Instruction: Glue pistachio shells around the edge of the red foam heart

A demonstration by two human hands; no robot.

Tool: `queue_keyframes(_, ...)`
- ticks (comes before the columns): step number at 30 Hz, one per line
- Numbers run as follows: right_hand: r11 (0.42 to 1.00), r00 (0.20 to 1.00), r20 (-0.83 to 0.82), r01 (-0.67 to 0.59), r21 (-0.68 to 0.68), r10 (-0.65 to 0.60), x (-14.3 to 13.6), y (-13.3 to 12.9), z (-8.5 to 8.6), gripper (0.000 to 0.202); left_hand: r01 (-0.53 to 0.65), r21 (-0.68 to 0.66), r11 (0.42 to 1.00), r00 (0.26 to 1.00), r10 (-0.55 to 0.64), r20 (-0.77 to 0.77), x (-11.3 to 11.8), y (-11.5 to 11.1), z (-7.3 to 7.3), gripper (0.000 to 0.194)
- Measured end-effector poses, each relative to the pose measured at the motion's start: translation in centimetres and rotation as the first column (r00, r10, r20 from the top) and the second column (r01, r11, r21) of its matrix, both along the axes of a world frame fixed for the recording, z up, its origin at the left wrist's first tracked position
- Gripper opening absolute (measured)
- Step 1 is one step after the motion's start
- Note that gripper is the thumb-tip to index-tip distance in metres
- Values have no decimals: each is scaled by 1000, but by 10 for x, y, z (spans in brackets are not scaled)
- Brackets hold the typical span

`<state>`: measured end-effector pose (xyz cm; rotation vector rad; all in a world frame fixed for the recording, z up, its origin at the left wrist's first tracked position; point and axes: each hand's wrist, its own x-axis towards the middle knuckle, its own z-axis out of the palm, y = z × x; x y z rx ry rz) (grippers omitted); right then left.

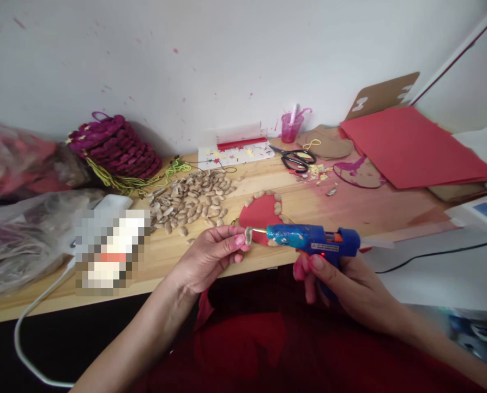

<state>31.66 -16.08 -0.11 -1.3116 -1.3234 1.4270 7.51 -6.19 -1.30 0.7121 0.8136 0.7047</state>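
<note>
Between the thumb and fingers of my left hand (216, 252) is a peanut shell half (248, 236), its hollow side turned towards me. My right hand (341, 278) grips a blue hot glue gun (314, 238) by the handle, and its small red light is lit. The metal nozzle points left and meets or nearly meets the shell. Behind both, a red paper piece (259, 213) lies on the wooden table, with peanut shells set along its top and right edge. The glue gun covers part of its lower side.
Loose peanut shells (198, 199) are heaped left of centre. Black scissors (298, 159), a pink cup (291, 128) and red paper sheets (410, 144) are at the back and right. A purple stacked craft (116, 144), plastic bags (30, 234) and a blurred-out device (116, 251) occupy the left.
</note>
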Motion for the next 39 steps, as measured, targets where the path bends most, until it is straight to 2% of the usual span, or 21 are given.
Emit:
queue_keyframes(4, 1000, 1000, 10, 2, -3, -2, 0, -1, 3, 42, -5, 4, 1000, 1000, 5, 26, 0, 0, 0, 29)
queue_keyframes(12, 993, 992, 103, -76, 94, 66, 0, -4, 11, 38, -36, -23, 999, 994, 38, 98, 0, -1, 0, 24)
queue_keyframes(39, 989, 985, 157, -93, 111, 75, 3, -6, 5, 37, -40, -31, 999, 994, 43, 102, 3, -1, 1, 24)
